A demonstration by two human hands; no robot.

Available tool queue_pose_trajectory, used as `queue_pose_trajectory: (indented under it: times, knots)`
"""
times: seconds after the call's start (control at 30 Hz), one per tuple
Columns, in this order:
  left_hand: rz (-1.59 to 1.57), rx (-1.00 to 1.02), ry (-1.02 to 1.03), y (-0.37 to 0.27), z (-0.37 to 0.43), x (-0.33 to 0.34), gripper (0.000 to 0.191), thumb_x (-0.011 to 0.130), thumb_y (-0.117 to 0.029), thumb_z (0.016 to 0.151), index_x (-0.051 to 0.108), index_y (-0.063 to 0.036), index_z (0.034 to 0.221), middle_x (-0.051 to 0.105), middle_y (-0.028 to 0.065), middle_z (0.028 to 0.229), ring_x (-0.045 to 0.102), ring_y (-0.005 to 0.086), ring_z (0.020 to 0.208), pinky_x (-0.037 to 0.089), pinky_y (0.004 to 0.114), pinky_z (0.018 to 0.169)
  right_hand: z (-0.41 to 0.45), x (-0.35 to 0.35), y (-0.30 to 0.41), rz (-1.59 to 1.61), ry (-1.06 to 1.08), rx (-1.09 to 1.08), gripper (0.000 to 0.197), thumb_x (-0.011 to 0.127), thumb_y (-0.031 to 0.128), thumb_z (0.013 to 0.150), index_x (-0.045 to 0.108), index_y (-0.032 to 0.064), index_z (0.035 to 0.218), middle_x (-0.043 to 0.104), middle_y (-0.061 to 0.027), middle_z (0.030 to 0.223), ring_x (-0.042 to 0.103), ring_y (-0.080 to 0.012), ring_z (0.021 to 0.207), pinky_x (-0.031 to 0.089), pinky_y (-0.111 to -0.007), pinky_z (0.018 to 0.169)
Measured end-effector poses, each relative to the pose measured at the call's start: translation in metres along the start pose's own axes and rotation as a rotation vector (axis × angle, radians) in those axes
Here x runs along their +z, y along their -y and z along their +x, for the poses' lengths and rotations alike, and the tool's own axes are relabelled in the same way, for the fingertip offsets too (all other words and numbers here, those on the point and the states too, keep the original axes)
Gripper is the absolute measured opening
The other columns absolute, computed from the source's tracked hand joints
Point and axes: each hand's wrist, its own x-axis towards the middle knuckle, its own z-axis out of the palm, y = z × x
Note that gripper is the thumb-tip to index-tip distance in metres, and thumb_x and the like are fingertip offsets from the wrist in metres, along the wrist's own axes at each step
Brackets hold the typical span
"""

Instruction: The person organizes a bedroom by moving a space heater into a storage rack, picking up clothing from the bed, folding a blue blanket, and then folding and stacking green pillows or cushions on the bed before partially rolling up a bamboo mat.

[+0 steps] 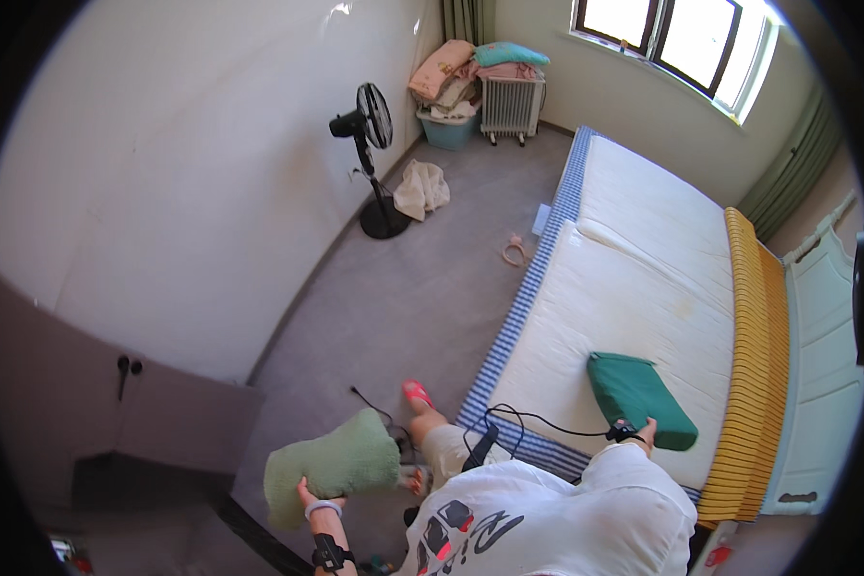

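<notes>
My left hand (320,497) grips the lower edge of a light green, textured cushion or folded fabric (335,464), held above the floor at the lower left. A pale bangle and a black strap circle that wrist and forearm. On the other side, my right hand (648,430) holds the near end of a dark green, block-shaped pillow (641,396) over the white mattress (633,288). A black device with a cable is strapped at the right wrist. Part of each hand's fingers is hidden by what it holds.
A black pedestal fan (385,218) stands by the wall near a cream cloth (423,190). Farther back are a blue tub (449,134) with bedding and an oil-filled radiator (511,106). A headband (513,250) lies beside the bed; a black cable trails near my legs.
</notes>
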Motion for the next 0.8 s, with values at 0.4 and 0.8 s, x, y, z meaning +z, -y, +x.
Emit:
queue_pose_trajectory:
  times: [0.4,0.8]
  knots:
    - [0.191,-0.016,0.312,-0.102,0.088,0.333,0.056,0.056,-0.043,0.064,0.044,-0.0185,0.113,0.047,0.0056,0.113,0.043,0.0273,0.103,0.037,0.05,0.081,-0.202,0.167,0.009,-0.103,-0.455,0.056,0.055,0.065,0.039,0.056,0.059,-0.0068,0.086,0.059,-0.0199,0.095,0.058,-0.0292,0.084,0.044,-0.036,0.077]
    - [0.559,-0.351,0.34,-0.014,0.111,0.557,0.054,0.051,-0.044,0.066,0.042,-0.0224,0.115,0.044,0.0052,0.119,0.039,0.0292,0.108,0.029,0.052,0.089,-0.196,0.169,-0.047,0.397,-0.065,0.113,0.041,0.054,0.03,0.069,0.05,-0.0008,0.096,0.057,-0.0134,0.092,0.057,-0.0303,0.076,0.047,-0.039,0.068]
